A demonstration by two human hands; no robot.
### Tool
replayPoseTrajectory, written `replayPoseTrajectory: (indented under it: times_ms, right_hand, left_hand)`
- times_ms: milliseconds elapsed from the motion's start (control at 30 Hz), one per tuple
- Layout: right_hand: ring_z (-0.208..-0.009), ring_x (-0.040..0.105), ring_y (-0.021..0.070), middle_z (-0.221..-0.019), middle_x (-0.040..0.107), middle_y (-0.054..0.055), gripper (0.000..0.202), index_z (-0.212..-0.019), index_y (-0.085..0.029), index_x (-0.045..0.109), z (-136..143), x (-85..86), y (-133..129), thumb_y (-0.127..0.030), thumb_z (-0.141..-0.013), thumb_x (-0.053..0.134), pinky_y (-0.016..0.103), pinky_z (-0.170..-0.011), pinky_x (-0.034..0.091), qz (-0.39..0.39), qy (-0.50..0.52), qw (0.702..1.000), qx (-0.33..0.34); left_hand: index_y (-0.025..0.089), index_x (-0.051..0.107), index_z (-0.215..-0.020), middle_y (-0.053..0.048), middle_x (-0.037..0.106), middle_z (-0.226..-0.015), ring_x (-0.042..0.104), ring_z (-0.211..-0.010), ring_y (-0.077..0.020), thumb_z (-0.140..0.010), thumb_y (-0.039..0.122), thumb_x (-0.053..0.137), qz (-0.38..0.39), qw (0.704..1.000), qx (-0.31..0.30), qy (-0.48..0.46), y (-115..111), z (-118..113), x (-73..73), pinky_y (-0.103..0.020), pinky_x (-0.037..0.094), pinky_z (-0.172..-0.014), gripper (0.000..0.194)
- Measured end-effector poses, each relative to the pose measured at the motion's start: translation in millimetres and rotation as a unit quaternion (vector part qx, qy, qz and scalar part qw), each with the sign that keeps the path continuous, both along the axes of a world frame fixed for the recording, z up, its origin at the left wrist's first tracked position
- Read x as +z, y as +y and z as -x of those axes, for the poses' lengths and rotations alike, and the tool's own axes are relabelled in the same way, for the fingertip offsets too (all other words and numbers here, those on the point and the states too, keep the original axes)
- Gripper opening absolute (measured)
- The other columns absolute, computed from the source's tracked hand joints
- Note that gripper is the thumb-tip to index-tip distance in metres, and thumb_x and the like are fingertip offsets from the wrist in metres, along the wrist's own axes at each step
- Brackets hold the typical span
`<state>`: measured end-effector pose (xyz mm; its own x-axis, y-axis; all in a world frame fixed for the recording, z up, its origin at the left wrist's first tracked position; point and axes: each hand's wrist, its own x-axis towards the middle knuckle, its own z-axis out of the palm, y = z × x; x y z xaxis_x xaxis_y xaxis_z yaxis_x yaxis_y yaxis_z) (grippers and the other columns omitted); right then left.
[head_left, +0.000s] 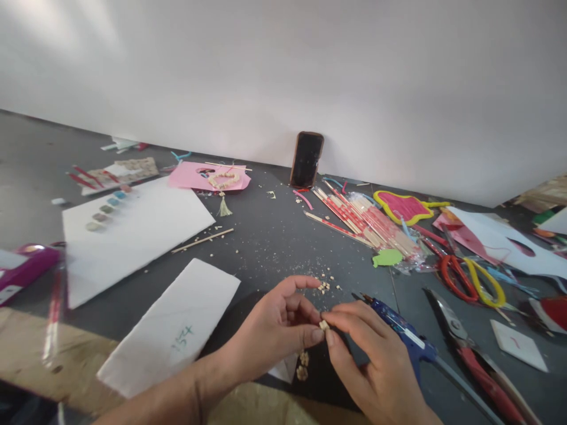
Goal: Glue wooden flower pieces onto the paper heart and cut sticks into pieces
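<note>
Over the near middle of the desk [261, 236], a small, pale, knobbly piece [325, 325] sits between the two hands. The right hand [376, 360] pinches it, fingers nearly together; the left hand [270, 324] has its fingers curled and forefinger lifted, thumb tip just beside the piece, and I cannot tell whether it grips too. Nearer lie flower-shaped clusters [302, 372] of similar wood-like bits; just beyond, loose blocky crumbs [325, 287]. To the right rest a blue plastic glue gun [395, 321] and snips [481, 370] with red handles. Near left, a flat white slab [163, 348] bears handwritten green "154"; far centre, a dark glossy phone [306, 159] leans upright
</note>
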<state>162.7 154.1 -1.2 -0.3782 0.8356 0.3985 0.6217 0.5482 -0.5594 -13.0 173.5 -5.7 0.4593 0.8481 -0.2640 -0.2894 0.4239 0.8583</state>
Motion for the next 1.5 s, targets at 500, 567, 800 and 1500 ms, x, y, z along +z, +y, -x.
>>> replayPoseTrajectory:
  times_ms: [500,567,800,1500]
  right_hand:
    - [-0.092,0.059,0.0158,-0.099,0.062,0.006,0.030,-0.108,-0.020,0.056,-1,0.4,-1,-0.015,-0.079,0.056,0.029,-0.079,0.051,-0.031,-0.007,1.000,0.003]
    - [-0.089,0.060,0.0147,-0.095,0.062,0.005,0.025,-0.103,-0.020,0.058,-1,2.1,0,-0.013,-0.079,0.057,0.028,-0.077,0.051,-0.048,-0.009,0.999,0.007]
    - [-0.085,0.061,0.0127,-0.092,0.063,0.005,0.021,-0.100,-0.020,0.059,-4,4.8,0,-0.013,-0.081,0.057,0.024,-0.076,0.050,-0.069,0.002,0.997,-0.021]
    - [-0.072,0.063,0.0105,-0.086,0.066,0.001,0.014,-0.096,-0.023,0.060,5,28.5,-25,-0.026,-0.085,0.053,0.020,-0.068,0.051,-0.031,-0.049,0.998,-0.028]
  left_hand:
    - [0.018,0.046,-0.115,0.002,0.060,-0.074,0.055,-0.069,-0.0096,-0.071,0.011,0.069,-0.004,0.999,0.009,-0.033,2,1,-4.7,-0.024,0.042,-0.066,0.051]
    - [0.018,0.046,-0.116,0.002,0.061,-0.073,0.056,-0.068,-0.0092,-0.071,0.012,0.070,-0.006,1.000,0.008,-0.028,2,2,-3.6,-0.023,0.042,-0.065,0.051]
    - [0.018,0.049,-0.112,-0.002,0.064,-0.084,0.060,-0.074,-0.0116,-0.076,0.018,0.066,-0.049,0.997,0.056,-0.007,5,8,3.4,-0.024,0.045,-0.068,0.039]
    - [0.018,0.063,-0.094,-0.007,0.060,-0.101,0.043,-0.104,-0.0272,-0.083,0.017,0.054,-0.407,0.667,0.013,0.623,-55,80,-3.4,-0.044,0.041,-0.086,0.014]
